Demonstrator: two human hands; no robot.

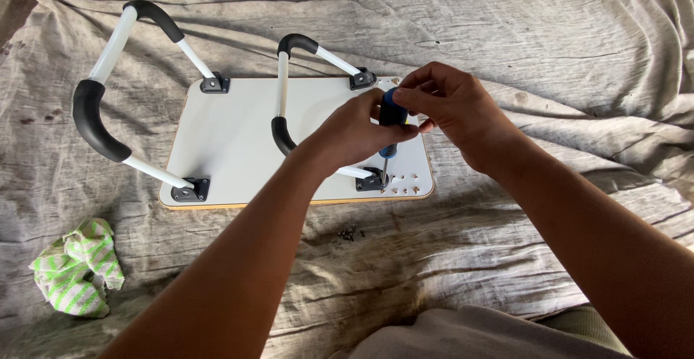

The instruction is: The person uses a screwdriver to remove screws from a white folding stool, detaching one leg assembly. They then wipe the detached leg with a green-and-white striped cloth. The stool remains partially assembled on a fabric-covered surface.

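Both hands grip a blue-handled screwdriver [391, 124]: left hand [354, 131] wrapped around its handle, right hand [448, 109] pinching the top, tip down on a white board [231, 142] beneath them.

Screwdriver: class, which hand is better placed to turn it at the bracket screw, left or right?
Probably the right hand: its fingers sit atop the screwdriver handle, while the left hand grips the handle's side, steadying it above the bracket.

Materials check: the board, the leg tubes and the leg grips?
Board: likely laminated wood composite; smooth matte white face, tan edge band. Leg tubes: probably painted or coated metal; glossy white with highlights. Grips: look like black foam or rubber; dull and thicker than the tube. Brackets: dark metal or plastic, unclear.
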